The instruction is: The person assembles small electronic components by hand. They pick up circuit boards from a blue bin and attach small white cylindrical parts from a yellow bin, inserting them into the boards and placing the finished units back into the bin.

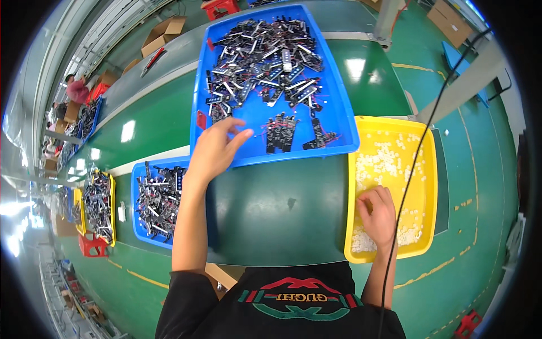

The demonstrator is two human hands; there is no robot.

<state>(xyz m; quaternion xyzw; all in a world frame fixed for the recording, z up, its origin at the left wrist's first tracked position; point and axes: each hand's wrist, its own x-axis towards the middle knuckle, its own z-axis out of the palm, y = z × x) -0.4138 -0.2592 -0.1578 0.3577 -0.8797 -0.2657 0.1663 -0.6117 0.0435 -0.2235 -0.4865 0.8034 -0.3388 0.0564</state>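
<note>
The person sits at a dark green desk (pixel 271 214) and appears to be at the picking-up stage of a small assembly job, gathering one piece with each of the two hands. The left hand (pixel 214 150) reaches over the near rim of the large blue plastic tray (pixel 339 113), its fingers spread fairly wide and slightly curled, holding nothing that shows. It hovers near the heap of black strip-shaped electronic parts with red wires (pixel 262 62), a few of which lie apart by the tray's front edge. The right hand (pixel 377 214) rests in the yellow plastic tray (pixel 429 169), fingers bent and drawn narrow over the small white button-like pieces (pixel 389 161); whether it has one pinched cannot be told. The next move likely calls for a fine pinch on a single white piece, and a clean grip on one black strip without snagging the wires.
</note>
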